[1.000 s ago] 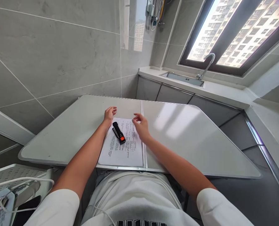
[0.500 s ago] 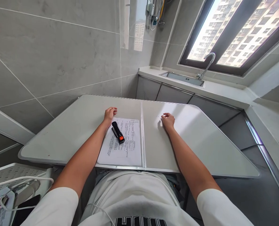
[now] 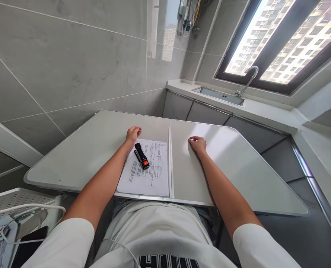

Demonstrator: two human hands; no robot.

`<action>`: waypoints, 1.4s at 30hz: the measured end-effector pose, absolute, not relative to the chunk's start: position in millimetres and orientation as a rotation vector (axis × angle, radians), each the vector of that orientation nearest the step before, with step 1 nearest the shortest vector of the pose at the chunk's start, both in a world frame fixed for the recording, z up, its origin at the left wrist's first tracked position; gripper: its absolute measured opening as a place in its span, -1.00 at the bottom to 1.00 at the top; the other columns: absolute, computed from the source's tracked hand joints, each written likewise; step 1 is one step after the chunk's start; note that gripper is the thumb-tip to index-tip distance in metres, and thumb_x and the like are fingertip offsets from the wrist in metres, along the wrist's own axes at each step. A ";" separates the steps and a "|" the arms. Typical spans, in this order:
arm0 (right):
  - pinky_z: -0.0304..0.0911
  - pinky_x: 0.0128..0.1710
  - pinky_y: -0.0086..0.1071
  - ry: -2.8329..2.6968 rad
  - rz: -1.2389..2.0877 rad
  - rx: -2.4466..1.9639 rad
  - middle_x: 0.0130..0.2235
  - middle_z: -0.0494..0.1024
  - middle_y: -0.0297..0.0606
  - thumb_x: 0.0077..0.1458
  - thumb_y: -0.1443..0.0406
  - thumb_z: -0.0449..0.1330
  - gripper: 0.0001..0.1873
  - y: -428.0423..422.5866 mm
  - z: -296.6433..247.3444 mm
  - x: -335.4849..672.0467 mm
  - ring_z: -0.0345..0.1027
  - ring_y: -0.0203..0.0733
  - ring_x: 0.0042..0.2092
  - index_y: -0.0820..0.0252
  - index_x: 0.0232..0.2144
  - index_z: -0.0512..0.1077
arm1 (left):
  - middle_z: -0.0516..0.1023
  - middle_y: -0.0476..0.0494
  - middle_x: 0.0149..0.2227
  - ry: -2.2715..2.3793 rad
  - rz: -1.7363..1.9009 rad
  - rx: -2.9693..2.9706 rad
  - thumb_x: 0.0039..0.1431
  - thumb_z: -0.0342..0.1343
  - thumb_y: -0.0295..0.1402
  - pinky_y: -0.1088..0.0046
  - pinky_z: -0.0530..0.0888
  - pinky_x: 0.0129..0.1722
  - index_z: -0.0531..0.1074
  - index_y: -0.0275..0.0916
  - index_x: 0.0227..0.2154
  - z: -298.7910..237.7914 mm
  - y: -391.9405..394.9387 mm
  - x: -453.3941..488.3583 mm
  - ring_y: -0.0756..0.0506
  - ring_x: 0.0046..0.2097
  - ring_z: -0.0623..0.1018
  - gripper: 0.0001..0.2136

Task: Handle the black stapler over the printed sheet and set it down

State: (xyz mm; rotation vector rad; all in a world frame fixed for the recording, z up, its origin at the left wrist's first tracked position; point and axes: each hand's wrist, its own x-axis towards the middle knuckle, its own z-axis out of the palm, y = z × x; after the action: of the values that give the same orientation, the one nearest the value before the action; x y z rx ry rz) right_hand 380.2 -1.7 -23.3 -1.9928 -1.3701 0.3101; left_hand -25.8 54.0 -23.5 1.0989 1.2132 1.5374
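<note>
A white folding table stands in front of me. A printed sheet of paper lies on it just left of the centre seam. A black stapler with an orange end rests on the paper's upper part. My left hand lies by the paper's far left corner, fingers loosely spread and holding nothing. Right of the seam, my right hand rests on the bare tabletop. Its fingers are curled under, with nothing in them.
A grey tiled wall rises behind the table. A counter with a sink and tap runs under the window at the right. A white perforated shelf with cables and a phone sits at my lower left.
My right hand left the paper's right edge and moved right across the seam onto the bare tabletop, curling its fingers. The left hand, paper and stapler stayed put.
</note>
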 end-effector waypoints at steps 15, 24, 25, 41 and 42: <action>0.33 -0.01 -0.31 -1.553 0.199 -1.749 -0.25 0.67 -0.16 0.06 0.28 0.16 -0.74 15.6 -15.2 323.6 0.49 -0.10 -0.20 0.17 -0.32 0.66 | 0.63 -0.19 -0.24 1.205 1.534 1.085 0.00 0.18 -0.34 0.42 0.45 -0.24 0.55 -0.24 -0.45 -26.4 53.8 -27.6 -0.07 -0.25 0.58 -0.89; 0.34 -0.16 -0.27 -1.353 0.290 -1.879 -0.33 0.65 -0.17 0.01 0.22 0.25 -0.72 2.4 -11.9 386.5 0.47 -0.10 -0.30 0.22 -0.27 0.67 | 0.60 -0.17 -0.33 1.209 1.532 1.077 0.01 0.20 -0.36 0.45 0.42 -0.30 0.56 -0.25 -0.46 -25.1 53.9 -23.4 -0.07 -0.28 0.56 -0.92; 0.34 -0.17 -0.28 -1.381 0.308 -1.869 -0.33 0.65 -0.19 0.00 0.20 0.27 -0.71 2.1 -13.2 386.1 0.47 -0.12 -0.31 0.21 -0.26 0.67 | 0.60 -0.17 -0.35 1.211 1.533 1.075 0.01 0.20 -0.37 0.45 0.42 -0.31 0.56 -0.25 -0.47 -24.9 53.9 -23.3 -0.07 -0.28 0.56 -0.92; 0.37 -0.06 -0.21 -1.383 0.261 -1.969 -0.26 0.67 -0.08 0.15 0.23 0.28 -0.87 13.8 -9.5 300.7 0.53 0.00 -0.16 0.15 -0.39 0.57 | 0.53 -0.14 -0.42 1.242 1.556 1.091 0.04 0.15 -0.38 0.42 0.38 -0.33 0.53 -0.24 -0.48 -18.9 47.6 -21.3 -0.07 -0.33 0.50 -0.92; 0.37 -0.06 -0.23 -1.408 0.263 -1.938 -0.26 0.67 -0.10 0.16 0.22 0.28 -0.86 14.9 -7.8 293.4 0.53 -0.02 -0.16 0.15 -0.37 0.58 | 0.52 -0.14 -0.42 1.245 1.564 1.083 0.04 0.15 -0.39 0.42 0.37 -0.33 0.52 -0.24 -0.49 -19.0 47.7 -20.9 -0.07 -0.34 0.50 -0.92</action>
State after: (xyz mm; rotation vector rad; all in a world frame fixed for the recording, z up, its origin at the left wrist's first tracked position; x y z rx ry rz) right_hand 293.4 14.9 -7.8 -1.9376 -1.4080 0.2628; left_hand -20.9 47.7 -19.0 1.0831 1.2452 1.5636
